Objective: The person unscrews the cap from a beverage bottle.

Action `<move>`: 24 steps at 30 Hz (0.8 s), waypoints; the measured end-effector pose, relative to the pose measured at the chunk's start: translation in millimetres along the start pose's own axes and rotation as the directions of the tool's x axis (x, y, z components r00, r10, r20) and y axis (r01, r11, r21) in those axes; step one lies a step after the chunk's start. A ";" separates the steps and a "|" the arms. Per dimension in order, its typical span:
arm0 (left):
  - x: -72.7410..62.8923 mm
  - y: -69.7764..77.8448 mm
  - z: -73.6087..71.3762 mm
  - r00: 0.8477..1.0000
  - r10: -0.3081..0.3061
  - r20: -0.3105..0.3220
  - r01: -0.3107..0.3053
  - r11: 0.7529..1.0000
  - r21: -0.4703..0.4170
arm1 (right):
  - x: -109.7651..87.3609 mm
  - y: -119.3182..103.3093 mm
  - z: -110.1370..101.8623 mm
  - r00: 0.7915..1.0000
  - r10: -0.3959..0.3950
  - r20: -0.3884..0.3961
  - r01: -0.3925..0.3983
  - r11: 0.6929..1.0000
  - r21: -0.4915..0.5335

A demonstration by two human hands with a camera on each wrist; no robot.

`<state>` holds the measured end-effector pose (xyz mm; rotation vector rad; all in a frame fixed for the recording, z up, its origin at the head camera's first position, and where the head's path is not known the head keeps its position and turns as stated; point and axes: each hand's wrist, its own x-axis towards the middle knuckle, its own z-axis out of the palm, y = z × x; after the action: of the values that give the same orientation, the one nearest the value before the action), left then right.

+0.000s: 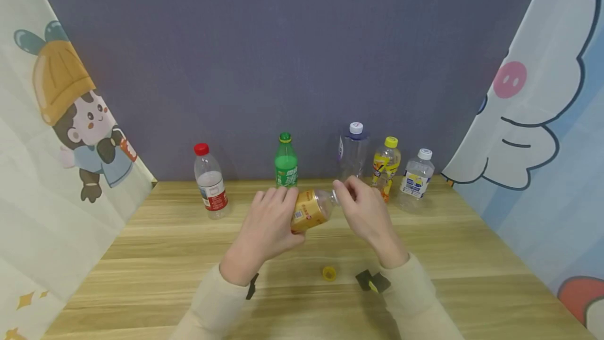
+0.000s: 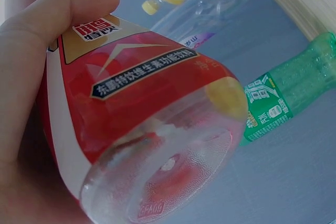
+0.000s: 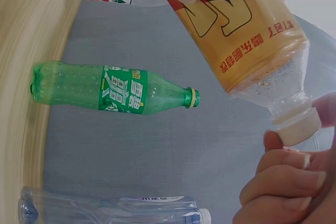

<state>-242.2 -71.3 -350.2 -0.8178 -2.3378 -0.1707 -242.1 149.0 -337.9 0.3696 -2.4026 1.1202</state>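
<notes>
My left hand grips a clear plastic drink bottle round its body, which wears a gold and red label. The bottle is tilted above the table, its neck pointing right and its base toward the left wrist camera. At the neck, my right hand pinches a white cap between thumb and finger; the cap sits over the bottle's mouth in the right wrist view. Some droplets show inside the shoulder of the bottle. On the wooden table below the hands lies a small round yellow cap.
Along the back stand a red-capped bottle at left, a green bottle in the middle, and at right a clear white-capped bottle, a yellow-capped bottle and another white-capped bottle. Behind them rises a grey panel.
</notes>
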 end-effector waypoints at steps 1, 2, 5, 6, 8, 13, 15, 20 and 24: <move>0.0 0.1 -0.1 1.000 0.000 0.000 0.000 1.000 0.001 | -0.1 -0.1 0.1 1.000 0.000 0.000 0.000 1.000 0.003; -0.1 0.2 -0.2 1.000 0.000 0.000 0.000 1.000 0.002 | -0.1 -0.3 0.3 1.000 0.000 0.001 0.000 1.000 0.006; -0.3 0.4 -0.4 1.000 -0.004 -0.004 0.004 1.000 0.000 | 0.4 0.5 0.7 1.000 -0.013 0.000 0.013 0.999 0.037; -0.3 0.4 -0.5 1.000 -0.004 -0.005 0.004 1.000 0.000 | 0.6 0.8 0.7 1.000 -0.019 -0.002 0.019 0.999 0.051; -0.4 0.5 -0.5 1.000 -0.005 -0.008 0.005 1.000 0.001 | 1.2 0.9 0.5 1.000 -0.030 -0.006 0.031 0.996 0.080; -0.3 0.5 -0.2 1.000 0.001 -0.014 -0.001 1.000 0.013 | 1.9 -0.2 -0.3 0.999 -0.037 -0.016 0.039 0.992 0.118; -0.4 0.5 -0.1 1.000 0.001 -0.015 -0.001 1.000 0.011 | 1.7 -0.8 0.0 0.999 -0.034 -0.017 0.036 0.992 0.123; -0.7 0.5 0.1 1.000 -0.002 -0.011 0.002 1.000 0.003 | 1.7 -1.2 0.8 1.000 -0.020 -0.024 0.023 0.990 0.137; -0.9 0.9 -0.2 1.000 -0.005 -0.009 0.005 1.000 0.005 | 1.5 -0.3 0.5 1.000 -0.014 -0.018 0.016 0.990 0.142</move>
<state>-241.0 -71.1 -350.7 -0.8076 -2.3312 -0.1698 -243.5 148.4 -337.2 0.4226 -2.3085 1.2865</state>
